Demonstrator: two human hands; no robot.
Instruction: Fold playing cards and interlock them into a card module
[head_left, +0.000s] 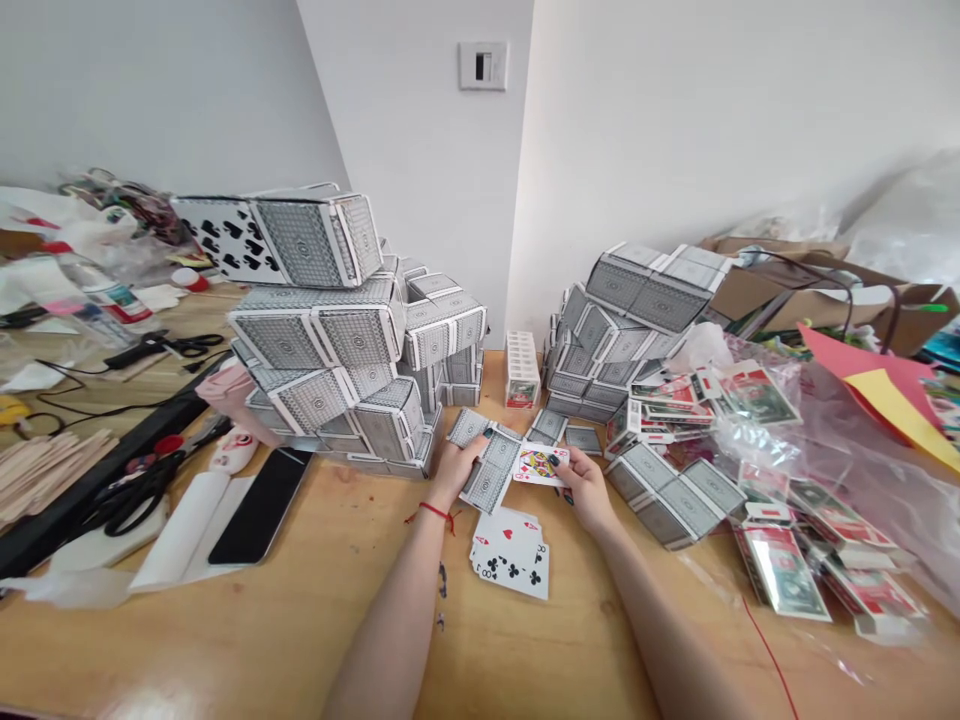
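My left hand [459, 466] grips a grey-backed block of joined playing cards [491, 475] just above the table. Between the thumb and fingers of my right hand [585, 485] is a playing card [536, 465], a red queen seen face up. Its left edge meets or overlaps the block's right side; I cannot tell which. Below both hands lies a loose pile of face-up cards [511, 555], with an ace of hearts and an eight of clubs showing. Grey-backed cards [546, 428] rest on the table just beyond the block.
Stacked card blocks [322, 330] rise at left, with another stack [622, 330] at right. A card-block piece [675, 495] and red card boxes [784, 570] lie right. A phone [259, 505] and black scissors [142, 490] are left. A small box [522, 370] stands behind.
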